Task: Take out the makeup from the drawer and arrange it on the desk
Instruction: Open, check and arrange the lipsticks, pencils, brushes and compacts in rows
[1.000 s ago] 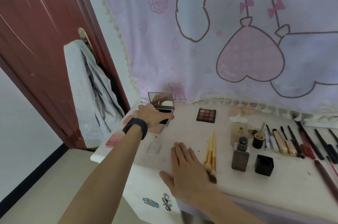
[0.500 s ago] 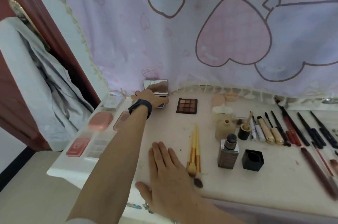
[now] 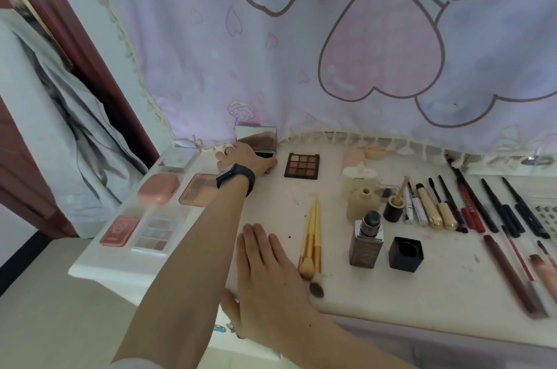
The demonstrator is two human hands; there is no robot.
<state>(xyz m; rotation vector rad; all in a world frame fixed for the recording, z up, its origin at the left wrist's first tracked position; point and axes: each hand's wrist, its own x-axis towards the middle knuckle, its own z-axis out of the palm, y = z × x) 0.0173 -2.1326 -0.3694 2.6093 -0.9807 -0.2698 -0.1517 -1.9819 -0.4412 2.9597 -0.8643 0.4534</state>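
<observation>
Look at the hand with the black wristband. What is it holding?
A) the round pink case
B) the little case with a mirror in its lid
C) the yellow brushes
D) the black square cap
B: the left hand, the one with the black wristband, holds the base of the open mirror compact at the back of the desk.

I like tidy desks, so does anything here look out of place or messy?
Mostly neat rows. The brown bottle stands uncapped, a black square cap loose beside it, and dark specks dot the desk near the yellow brushes.
</observation>
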